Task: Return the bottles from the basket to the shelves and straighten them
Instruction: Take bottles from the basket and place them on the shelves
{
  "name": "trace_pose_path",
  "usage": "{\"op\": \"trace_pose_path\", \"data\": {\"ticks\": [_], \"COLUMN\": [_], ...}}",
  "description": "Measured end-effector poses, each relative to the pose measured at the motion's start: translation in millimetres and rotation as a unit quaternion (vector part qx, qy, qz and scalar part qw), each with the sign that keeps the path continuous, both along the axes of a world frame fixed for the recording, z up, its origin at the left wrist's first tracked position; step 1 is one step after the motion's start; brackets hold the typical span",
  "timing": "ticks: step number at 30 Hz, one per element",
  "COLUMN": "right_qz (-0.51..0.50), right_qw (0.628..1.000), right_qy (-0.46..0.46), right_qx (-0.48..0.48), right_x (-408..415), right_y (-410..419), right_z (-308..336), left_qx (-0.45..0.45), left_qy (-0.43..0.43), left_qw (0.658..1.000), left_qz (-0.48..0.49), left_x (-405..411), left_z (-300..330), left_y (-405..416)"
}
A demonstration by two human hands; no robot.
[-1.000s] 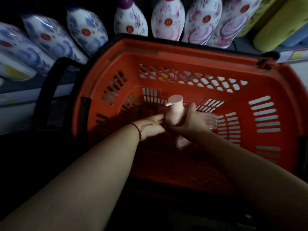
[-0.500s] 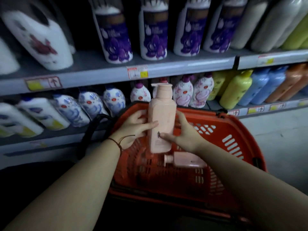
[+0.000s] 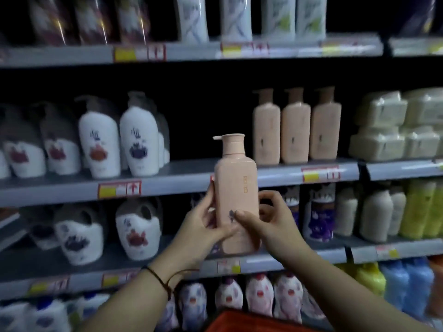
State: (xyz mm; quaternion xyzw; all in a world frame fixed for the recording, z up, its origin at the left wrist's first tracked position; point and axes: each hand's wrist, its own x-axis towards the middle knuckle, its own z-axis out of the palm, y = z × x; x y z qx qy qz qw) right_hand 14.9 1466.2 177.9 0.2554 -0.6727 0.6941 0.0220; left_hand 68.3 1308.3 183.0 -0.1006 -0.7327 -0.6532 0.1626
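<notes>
I hold a pink pump bottle (image 3: 236, 185) upright in front of the shelves, its nozzle pointing left. My left hand (image 3: 201, 226) grips its lower left side and my right hand (image 3: 268, 224) grips its lower right side, thumb across the front. Three matching pink bottles (image 3: 297, 133) stand in a row on the middle shelf (image 3: 182, 183), up and to the right of the held one. A dark gap lies on that shelf left of the row. Only the rim of the orange basket (image 3: 239, 321) shows at the bottom edge.
White floral bottles (image 3: 119, 144) fill the middle shelf's left part. Wrapped cream packs (image 3: 395, 125) are stacked at the right. Shelves above and below carry more bottles: white, purple-labelled, yellow (image 3: 422, 209) and blue.
Both hands have lifted the pink bottle out of the basket and up to the height of the middle shelf. My view has risen from the basket to the shelves.
</notes>
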Motion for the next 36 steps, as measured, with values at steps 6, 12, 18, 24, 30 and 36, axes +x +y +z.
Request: {"op": "trace_pose_path", "data": {"ticks": [6, 12, 18, 24, 30, 36], "right_qz": [-0.069, -0.062, -0.122, -0.188, -0.245, -0.265], "right_qw": [0.995, 0.988, 0.971, 0.953, 0.943, 0.927], "right_qy": [0.076, 0.118, 0.162, 0.189, 0.178, 0.214], "right_qx": [-0.004, 0.082, 0.126, 0.142, 0.139, 0.156], "right_x": [-53, -114, -167, -189, -186, -168], "right_y": [-26, -52, -61, -73, -83, -72], "right_z": [78, 96, 91, 69, 66, 49], "left_qx": [-0.016, -0.051, -0.076, -0.104, -0.133, -0.255], "left_qy": [0.059, 0.076, 0.082, 0.067, 0.05, 0.01], "left_qw": [0.997, 0.994, 0.992, 0.99, 0.987, 0.955], "left_qz": [0.043, 0.053, 0.059, 0.064, 0.079, 0.154], "left_x": [-58, -126, -177, -202, -208, -195], "left_z": [81, 103, 97, 80, 81, 79], "left_y": [-19, -32, -43, -57, -53, -43]}}
